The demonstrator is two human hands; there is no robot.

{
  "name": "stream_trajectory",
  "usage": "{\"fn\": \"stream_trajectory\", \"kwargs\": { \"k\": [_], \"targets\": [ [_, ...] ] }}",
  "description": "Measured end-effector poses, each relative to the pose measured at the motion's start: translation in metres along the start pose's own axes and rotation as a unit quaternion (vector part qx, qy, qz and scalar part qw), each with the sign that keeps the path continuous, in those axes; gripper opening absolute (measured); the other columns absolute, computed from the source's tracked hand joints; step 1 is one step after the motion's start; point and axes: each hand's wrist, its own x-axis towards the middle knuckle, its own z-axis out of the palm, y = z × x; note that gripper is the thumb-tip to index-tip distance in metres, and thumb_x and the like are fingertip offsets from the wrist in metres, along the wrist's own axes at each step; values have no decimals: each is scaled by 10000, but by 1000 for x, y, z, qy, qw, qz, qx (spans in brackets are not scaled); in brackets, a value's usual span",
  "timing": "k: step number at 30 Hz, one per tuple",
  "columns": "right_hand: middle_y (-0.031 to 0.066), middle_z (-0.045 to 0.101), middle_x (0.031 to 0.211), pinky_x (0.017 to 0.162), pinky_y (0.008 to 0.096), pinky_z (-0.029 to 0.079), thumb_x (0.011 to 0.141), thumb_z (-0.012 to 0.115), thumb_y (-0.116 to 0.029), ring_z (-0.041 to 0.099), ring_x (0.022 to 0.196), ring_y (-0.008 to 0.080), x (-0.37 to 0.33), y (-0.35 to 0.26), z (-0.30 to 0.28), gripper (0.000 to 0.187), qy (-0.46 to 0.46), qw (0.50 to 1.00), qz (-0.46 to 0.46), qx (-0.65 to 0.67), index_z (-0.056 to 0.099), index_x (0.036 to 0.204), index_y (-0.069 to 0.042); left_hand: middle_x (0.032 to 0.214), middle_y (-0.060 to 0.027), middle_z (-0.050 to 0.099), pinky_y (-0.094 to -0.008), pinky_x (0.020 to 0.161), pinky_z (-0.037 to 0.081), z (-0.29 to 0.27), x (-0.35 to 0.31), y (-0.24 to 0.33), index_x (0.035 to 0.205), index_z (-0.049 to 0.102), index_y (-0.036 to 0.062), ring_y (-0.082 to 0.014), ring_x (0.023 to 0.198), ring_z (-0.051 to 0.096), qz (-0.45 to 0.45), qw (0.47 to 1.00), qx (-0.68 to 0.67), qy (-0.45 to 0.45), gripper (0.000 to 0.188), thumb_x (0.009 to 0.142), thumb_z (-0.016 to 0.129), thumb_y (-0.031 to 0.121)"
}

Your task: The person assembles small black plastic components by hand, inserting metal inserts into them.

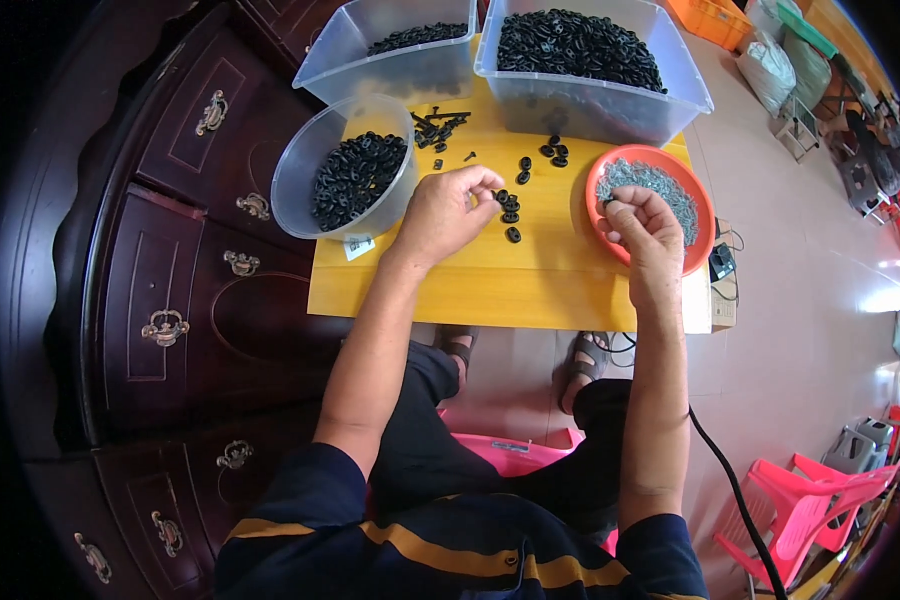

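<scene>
My left hand [448,212] is over the middle of the yellow table, its thumb and forefinger curled together beside a short row of small black oval parts [511,217]. Whatever sits at those fingertips is too small to make out. Above the orange-red bowl [704,238], which holds many small silvery metal pieces [682,205], my right hand [645,235] pinches a small black part [607,200] between thumb and fingers. More black oval parts [556,152] lie in loose groups farther back.
A round clear tub [288,200] of black parts stands at the left. Two rectangular clear bins [595,105] [380,75] of black parts line the back. Black screw-like strips [440,128] lie between them. Dark wooden drawers [185,280] flank the left; pink chairs [800,510] stand at right.
</scene>
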Motion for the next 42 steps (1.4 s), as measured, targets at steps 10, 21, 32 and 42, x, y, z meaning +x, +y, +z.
{"fn": "stream_trajectory", "kwargs": {
  "k": [10,21,32,42],
  "targets": [
    [59,701,966,707,194,495,953,624,-79,644,808,88,3,0,-5,185,39,999,-6,0,646,1130,-33,828,-102,688,-396,697,524,25,-3,-15,912,717,85,-305,780,666,87,981,174,-10,118,817,648,89],
    [63,698,979,718,199,506,949,628,-72,655,826,100,2,0,-8,174,26,1000,-1,9,645,1116,-27,832,-69,693,-398,708,527,29,-2,-16,910,715,89,-276,811,673,96,976,194,-10,107,812,678,113],
    [40,689,967,710,196,504,950,625,-65,653,821,92,0,3,-3,156,6,1000,6,18,640,1101,-33,808,-61,687,-398,703,527,35,2,-12,871,717,81,-263,766,671,39,973,226,-20,115,794,718,167],
    [40,690,928,708,207,471,928,630,-37,621,780,89,-3,5,8,145,-8,999,23,24,634,1072,-24,751,-24,684,-208,547,477,19,11,-6,832,675,6,-37,596,602,66,985,-117,112,52,819,719,29]
  ]
}}
